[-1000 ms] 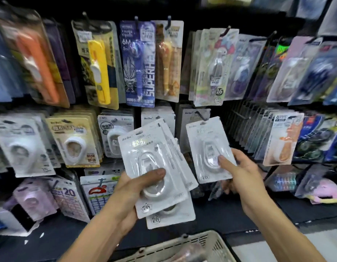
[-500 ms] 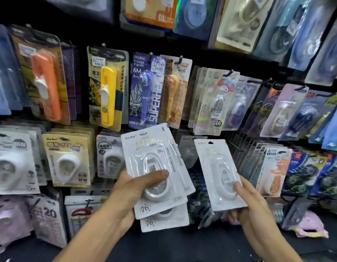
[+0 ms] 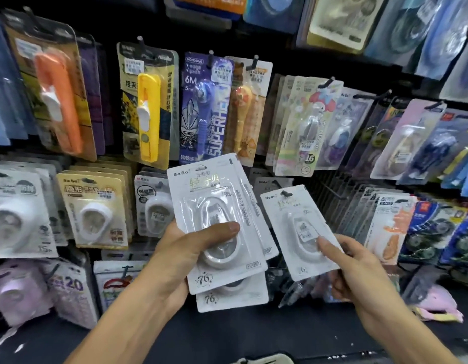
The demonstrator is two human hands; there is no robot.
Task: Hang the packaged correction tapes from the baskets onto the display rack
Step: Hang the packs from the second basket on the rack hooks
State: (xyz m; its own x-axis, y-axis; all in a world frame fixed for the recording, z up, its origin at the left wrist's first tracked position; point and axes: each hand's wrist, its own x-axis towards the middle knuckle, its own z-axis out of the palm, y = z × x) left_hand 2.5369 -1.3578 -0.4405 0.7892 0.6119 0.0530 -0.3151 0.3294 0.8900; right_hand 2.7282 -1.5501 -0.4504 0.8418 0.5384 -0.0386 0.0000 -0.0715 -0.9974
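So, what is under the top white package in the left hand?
Under the top package in the left hand, more white packages are fanned out; edges show right and below. Their exact number is hidden.

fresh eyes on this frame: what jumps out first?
Front and centre, the left hand grips a fanned stack of white packs, and the right hand pinches a single white pack beside it. Behind them a display rack is crowded with hanging packs; the brightest are the orange one at upper left and the yellow one beside it.
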